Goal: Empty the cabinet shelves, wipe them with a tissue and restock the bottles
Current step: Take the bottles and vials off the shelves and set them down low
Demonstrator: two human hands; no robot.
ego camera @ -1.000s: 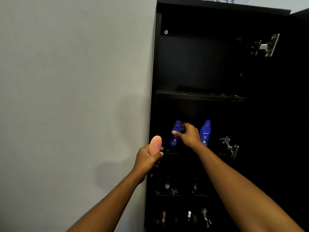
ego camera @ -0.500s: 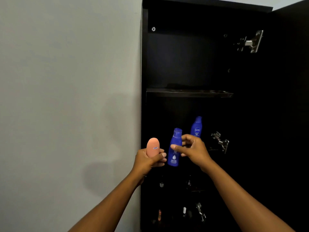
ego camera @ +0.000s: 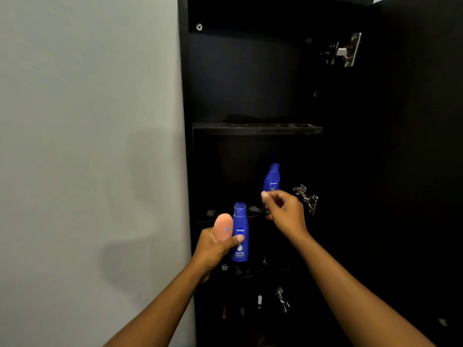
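My left hand [ego camera: 215,247] grips two bottles together in front of the cabinet: a pink oval bottle [ego camera: 222,227] and a blue lotion bottle [ego camera: 240,232], both upright. A second blue lotion bottle [ego camera: 271,177] stands on the middle shelf [ego camera: 225,217]. My right hand [ego camera: 285,212] hovers just in front of and below that bottle, fingers loosely curled and holding nothing. The upper shelf [ego camera: 255,128] of the dark cabinet carries no bottles that I can see.
The cabinet door [ego camera: 413,146] hangs open on the right, with metal hinges [ego camera: 344,50] on its inner edge. Several small dark bottles [ego camera: 225,267] stand on the lower shelves, hard to make out. A plain grey wall [ego camera: 87,146] fills the left.
My right hand passed the blue bottle to my left hand, which now holds it beside the pink one. The right hand let go and moved back toward the bottle on the shelf.
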